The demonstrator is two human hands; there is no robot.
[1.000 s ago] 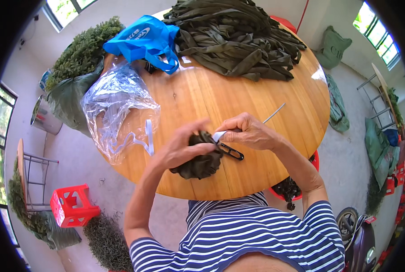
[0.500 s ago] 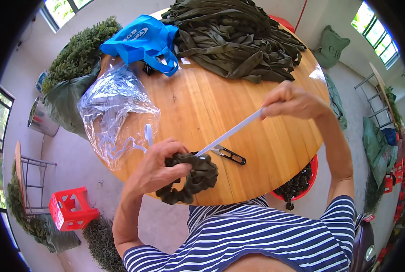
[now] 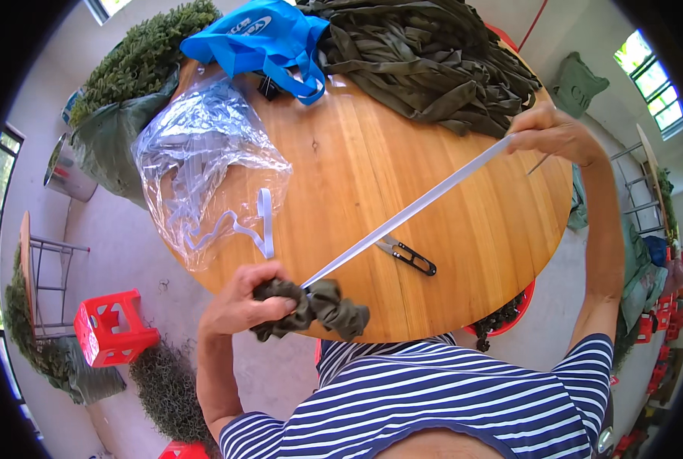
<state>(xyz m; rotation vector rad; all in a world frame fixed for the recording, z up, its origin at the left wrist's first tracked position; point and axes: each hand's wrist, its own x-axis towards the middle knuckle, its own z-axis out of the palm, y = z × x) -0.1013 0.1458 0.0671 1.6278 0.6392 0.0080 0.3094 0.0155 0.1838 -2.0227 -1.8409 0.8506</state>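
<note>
My left hand (image 3: 234, 302) is closed around a gathered olive-green fabric tube (image 3: 334, 310), like a scrunchie, at the table's near edge. From the tube a white elastic band (image 3: 410, 213) runs up to the right in a taut, straight line. My right hand (image 3: 549, 136) pinches its far end. A thin rod (image 3: 539, 164) sticks out below those fingers; its kind cannot be made out. Beneath the band lie black-handled thread snips (image 3: 410, 257) on the wooden table (image 3: 479, 237). A loose white elastic strip (image 3: 266, 222) lies by the clear plastic bag (image 3: 204, 145).
A heap of olive fabric strips (image 3: 433, 61) covers the far side of the table, beside a blue bag (image 3: 257, 42). Artificial greenery (image 3: 139, 65) stands at the left. On the floor are a red stool (image 3: 116, 329) and, under the right edge, a red basin (image 3: 521, 310).
My right hand has moved up and to the right, and a longer stretch of elastic shows. My left hand and the fabric have shifted slightly left; the tube's ring opening no longer shows.
</note>
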